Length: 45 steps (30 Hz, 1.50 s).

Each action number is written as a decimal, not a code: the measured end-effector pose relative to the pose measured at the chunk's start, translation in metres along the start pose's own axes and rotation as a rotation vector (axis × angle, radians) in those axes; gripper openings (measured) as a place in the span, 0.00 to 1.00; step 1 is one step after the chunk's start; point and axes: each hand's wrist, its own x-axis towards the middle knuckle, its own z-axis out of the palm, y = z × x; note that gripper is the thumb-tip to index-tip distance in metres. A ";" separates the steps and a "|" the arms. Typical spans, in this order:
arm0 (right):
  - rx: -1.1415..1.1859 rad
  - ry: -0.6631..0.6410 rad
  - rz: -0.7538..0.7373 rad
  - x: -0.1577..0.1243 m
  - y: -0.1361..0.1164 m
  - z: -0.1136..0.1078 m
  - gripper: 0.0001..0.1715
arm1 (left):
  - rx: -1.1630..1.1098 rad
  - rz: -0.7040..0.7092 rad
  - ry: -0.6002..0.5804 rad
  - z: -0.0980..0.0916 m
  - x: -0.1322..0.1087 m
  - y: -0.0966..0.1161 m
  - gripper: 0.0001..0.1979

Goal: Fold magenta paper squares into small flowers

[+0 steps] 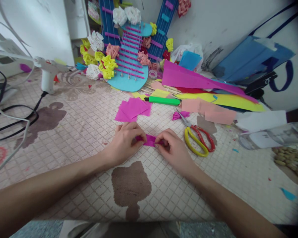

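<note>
My left hand [125, 140] and my right hand [172, 147] meet over the patterned cloth [89, 125], each pinching one end of a small folded strip of magenta paper [150, 140]. The fingers of both hands are curled tight on it. The strip lies low, just above or on the cloth. A stack of magenta paper squares [132, 109] lies just beyond my hands. A crumpled magenta piece [180, 115] sits near the scissors.
Scissors with yellow and red handles [197, 138] lie right of my right hand. A green marker [162, 100], coloured paper sheets [213, 89], a blue craft model with paper flowers [129, 59], a white glue gun [48, 71], black cables [12, 115] and a clear bottle [273, 135] surround the spot.
</note>
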 end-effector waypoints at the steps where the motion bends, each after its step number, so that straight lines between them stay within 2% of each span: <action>1: 0.007 -0.012 -0.008 0.000 0.000 0.000 0.12 | -0.002 0.004 -0.009 0.000 0.000 0.000 0.07; 5: -0.010 -0.009 -0.007 0.002 -0.002 0.002 0.08 | 0.037 -0.008 0.001 0.000 0.000 0.004 0.02; 7: -0.044 0.009 0.000 0.003 -0.004 0.004 0.05 | 0.076 -0.015 0.016 0.001 0.001 0.006 0.05; 10: -0.092 0.019 0.006 0.005 -0.006 0.007 0.06 | 0.139 -0.021 0.021 0.004 0.002 0.008 0.06; 13: -0.084 0.019 0.023 0.003 -0.004 0.008 0.08 | 0.131 -0.034 0.015 0.005 0.002 0.007 0.00; 17: -0.040 0.080 0.058 0.000 0.001 0.006 0.12 | 0.051 -0.057 0.044 0.004 -0.001 0.006 0.09; 20: -0.042 0.061 -0.011 -0.001 0.003 0.005 0.16 | 0.044 -0.028 0.030 0.003 -0.001 0.005 0.13; 23: -0.051 0.003 -0.091 -0.002 0.003 0.003 0.14 | 0.042 -0.004 0.005 0.002 -0.001 0.005 0.09; 26: -0.046 -0.009 -0.140 -0.002 0.004 0.001 0.12 | 0.030 -0.035 0.033 0.003 -0.001 0.004 0.05; 29: -0.054 -0.009 -0.162 -0.003 0.005 0.001 0.11 | 0.005 -0.047 0.085 0.004 -0.001 0.004 0.11; 31: -0.072 -0.018 -0.179 -0.003 0.006 0.001 0.11 | 0.011 -0.020 0.075 0.004 -0.002 0.004 0.14; 36: -0.119 -0.036 -0.230 -0.004 0.009 -0.001 0.09 | 0.061 0.006 0.019 0.003 -0.002 0.002 0.07; 45: -0.309 -0.066 -0.379 -0.003 0.010 -0.007 0.09 | 0.066 0.031 0.026 0.002 -0.002 0.000 0.06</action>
